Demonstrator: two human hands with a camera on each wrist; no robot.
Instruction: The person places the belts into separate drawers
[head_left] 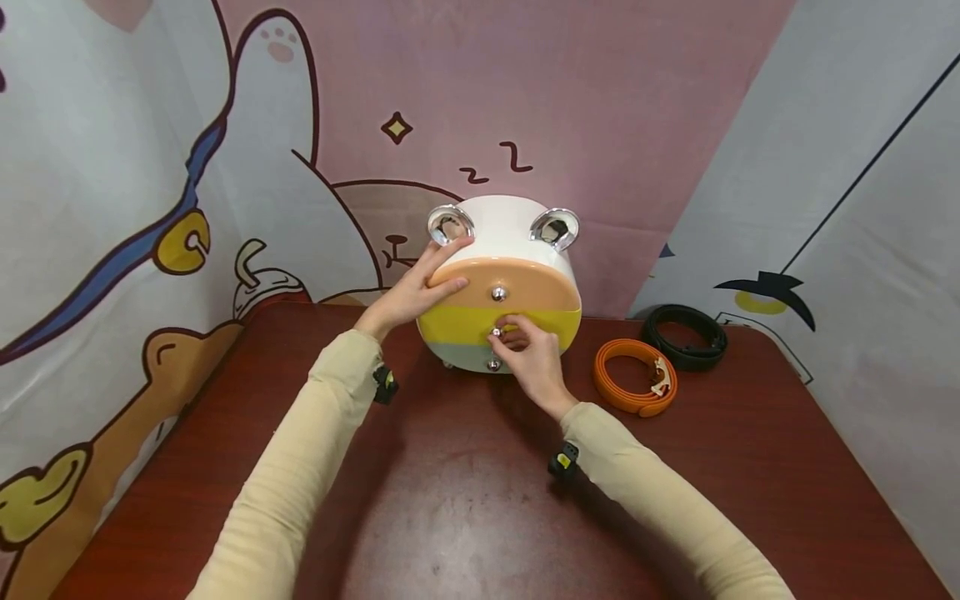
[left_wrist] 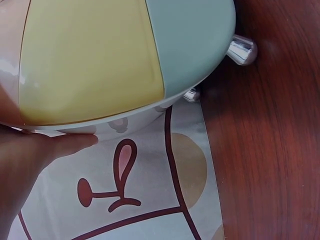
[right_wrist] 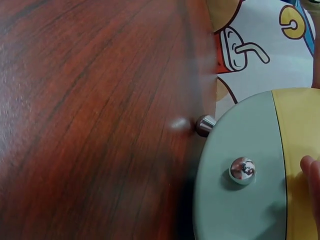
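Observation:
A small white drawer cabinet [head_left: 498,229] with two shiny silver eye-like domes on top stands on the table. Its rounded front has an orange drawer [head_left: 532,283], a yellow drawer [head_left: 450,325] and a grey-green drawer [head_left: 461,357], each with a silver knob. My left hand [head_left: 420,287] rests on the cabinet's upper left edge, fingers fairly straight, thumb over the orange front. With thumb and index finger, my right hand [head_left: 531,354] pinches the middle knob [head_left: 497,332] on the yellow drawer. The right wrist view catches a fingertip [right_wrist: 307,165] before the yellow front and the lower knob [right_wrist: 242,170].
Right of the cabinet lie a coiled orange belt [head_left: 636,379] with a metal buckle and, behind it, a coiled black belt [head_left: 684,337]. The cabinet stands on short silver feet [left_wrist: 242,50] near the dark red table's [head_left: 465,500] back edge. A cartoon-printed cloth [head_left: 600,108] hangs behind.

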